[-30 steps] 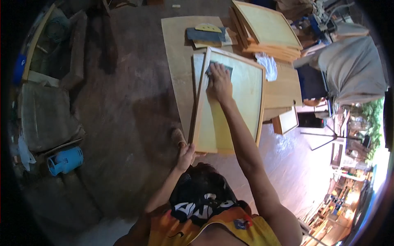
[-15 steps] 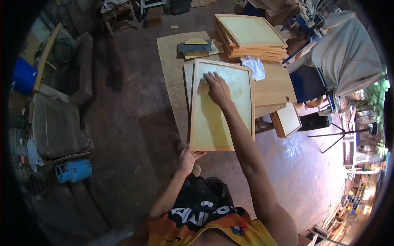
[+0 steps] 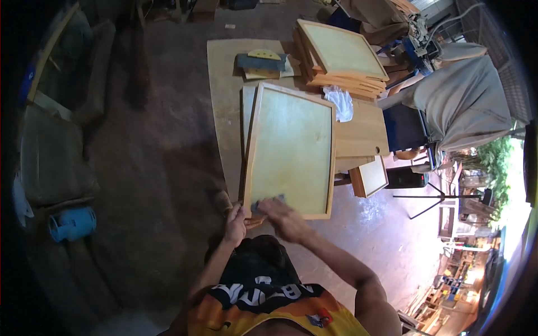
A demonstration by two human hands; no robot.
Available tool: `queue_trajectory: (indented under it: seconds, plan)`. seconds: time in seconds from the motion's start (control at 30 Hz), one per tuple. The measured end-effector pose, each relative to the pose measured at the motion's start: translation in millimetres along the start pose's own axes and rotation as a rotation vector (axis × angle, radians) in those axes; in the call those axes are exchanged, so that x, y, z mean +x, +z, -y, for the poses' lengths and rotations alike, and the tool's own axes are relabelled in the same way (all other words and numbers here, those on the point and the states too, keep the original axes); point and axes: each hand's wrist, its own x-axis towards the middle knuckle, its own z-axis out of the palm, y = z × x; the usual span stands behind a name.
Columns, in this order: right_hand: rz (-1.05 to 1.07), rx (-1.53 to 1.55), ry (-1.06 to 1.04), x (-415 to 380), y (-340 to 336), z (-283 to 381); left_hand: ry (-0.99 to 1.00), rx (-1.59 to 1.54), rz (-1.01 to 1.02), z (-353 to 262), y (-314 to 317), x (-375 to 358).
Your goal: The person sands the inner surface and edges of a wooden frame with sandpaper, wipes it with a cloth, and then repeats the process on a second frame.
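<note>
A wood-framed panel with a pale yellowish face lies tilted on the table, its near edge toward me. My left hand grips the near left corner of its frame, fingers curled beneath the edge. Close by, my right hand, slightly blurred, presses a small grey piece of sandpaper onto the panel's near left corner. Most of the sandpaper is hidden under my fingers.
Similar framed panels are stacked at the far end. A white cloth, a grey sheet and a yellow holed disc lie nearby. A smaller framed piece stands right; a blue gas cylinder sits left on the floor.
My right hand has swept from the panel's far left corner down to the near left corner with the sandpaper. My left hand keeps its hold. The view has shifted slightly.
</note>
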Motion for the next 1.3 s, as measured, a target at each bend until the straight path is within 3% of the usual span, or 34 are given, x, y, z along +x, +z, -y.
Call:
queue_trajectory:
  seconds: [0.1, 0.13, 0.2, 0.23, 0.33, 0.37, 0.4, 0.47, 0.5, 0.53, 0.6, 0.67, 0.7, 0.73, 0.83, 0.9, 1.0, 1.07, 1.2, 1.23, 1.3]
  plan:
    - [-0.378, -0.202, 0.024, 74.8, -42.4, -66.7, -0.044, 0.008, -0.029, -19.2, 14.5, -4.6]
    - [-0.517, -0.301, 0.054, 106.0, -57.5, -90.9, -0.163, 0.136, -0.027, -23.8, 7.5, -0.9]
    - [-0.601, -0.433, 0.035, 151.8, -74.7, -139.0, -0.415, 0.388, -0.038, -31.7, -15.1, 1.4]
    - [-0.573, -0.418, 0.057, 162.8, -70.7, -162.0, -0.291, 0.671, -0.077, -42.1, -8.9, -2.3]
    - [-0.553, -0.370, 0.110, 189.0, -53.5, -203.6, 0.360, 1.347, -0.190, -110.2, 14.8, 29.0]
    - [-0.576, -0.358, 0.122, 191.6, -49.4, -205.6, 0.565, 1.174, -0.223, -137.0, 54.2, 52.9]
    - [-0.595, -0.350, 0.131, 193.9, -47.5, -207.1, 0.772, 1.184, -0.127, -152.2, 72.1, 93.1]
    - [-0.618, -0.325, 0.193, 194.8, -47.2, -199.7, 0.761, 1.423, 0.083, -178.8, 103.8, 179.3]
    - [-0.623, -0.304, 0.222, 198.2, -46.3, -198.1, 1.097, 1.576, 0.084, -174.6, 111.0, 229.0]
    - [-0.631, -0.284, 0.255, 201.8, -46.4, -198.2, 1.299, 1.725, 0.095, -175.1, 121.3, 269.6]
    - [-0.614, -0.266, 0.264, 205.6, -50.5, -193.0, 1.440, 1.784, 0.257, -176.7, 133.6, 326.1]
    - [-0.603, -0.300, 0.288, 201.5, -48.4, -187.1, 1.011, 1.694, 0.363, -179.3, 135.9, 361.2]
    - [-0.556, -0.192, 0.283, 187.8, -43.6, -179.3, 0.774, 1.650, 0.368, -190.8, 147.8, 340.8]
    - [-0.494, -0.166, 0.260, 158.9, -30.3, -161.8, 0.924, 1.608, 0.356, -184.2, 142.2, 350.3]
    - [-0.224, -0.114, 0.225, 27.2, 19.7, -55.5, 0.942, 1.652, 0.311, -184.4, 145.1, 342.1]
    - [-0.113, -0.011, 0.250, -12.1, 9.2, -8.3, 1.000, 1.678, 0.285, -181.2, 145.1, 344.1]
    - [-0.321, 0.023, 0.321, 20.5, -27.9, -55.1, 0.965, 1.676, 0.258, -185.6, 154.5, 323.9]
    - [-0.517, -0.291, 0.264, 77.2, -64.9, -111.9, 0.977, 1.613, 0.242, -183.6, 154.3, 332.9]
    - [-0.516, -0.335, 0.213, 150.4, -67.2, -223.1, 0.840, 1.614, 0.103, -175.0, 161.9, 336.9]
    - [-0.532, -0.301, 0.232, 160.1, -70.8, -226.9, 0.741, 1.602, 0.054, -176.1, 170.8, 332.5]
    - [-0.536, -0.228, 0.266, 170.4, -72.3, -229.3, 0.827, 1.651, 0.072, -175.5, 171.3, 325.8]
